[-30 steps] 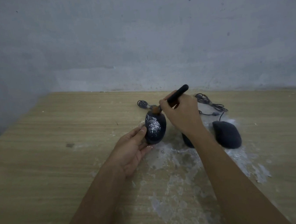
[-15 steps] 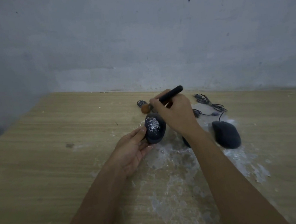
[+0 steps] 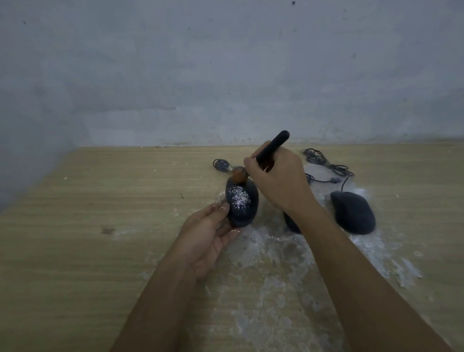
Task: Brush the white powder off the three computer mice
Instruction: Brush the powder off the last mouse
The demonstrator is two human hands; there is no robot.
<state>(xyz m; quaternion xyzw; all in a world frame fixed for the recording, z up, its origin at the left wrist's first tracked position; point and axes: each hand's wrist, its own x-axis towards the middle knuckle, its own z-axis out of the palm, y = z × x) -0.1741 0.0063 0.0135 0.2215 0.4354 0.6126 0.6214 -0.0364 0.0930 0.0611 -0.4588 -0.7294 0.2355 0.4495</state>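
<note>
Since half a second ago the brush has been drawn back toward the person. Its orange bristles, then held just past the far end of the left mouse, are now set on that far end, and the handle is tipped up more steeply. The mice have been left where they were.

Nearest, smeared white powder is spread over the table between the two forearms. Beyond it, the left mouse is gripped at its near end by the left hand, the thumb pressed to its left side and the fingers curled beneath. A speckled patch of powder is seen on its back. The middle mouse is mostly hidden behind the right forearm. The right mouse lies on the table well apart from the left one, dark on top, with powder scattered around it.

Farther on, the brush handle is clasped by the right hand, the fingers closed round it, the hand held just beyond the left mouse. Coiled cables lie behind the mice, near the grey wall.
</note>
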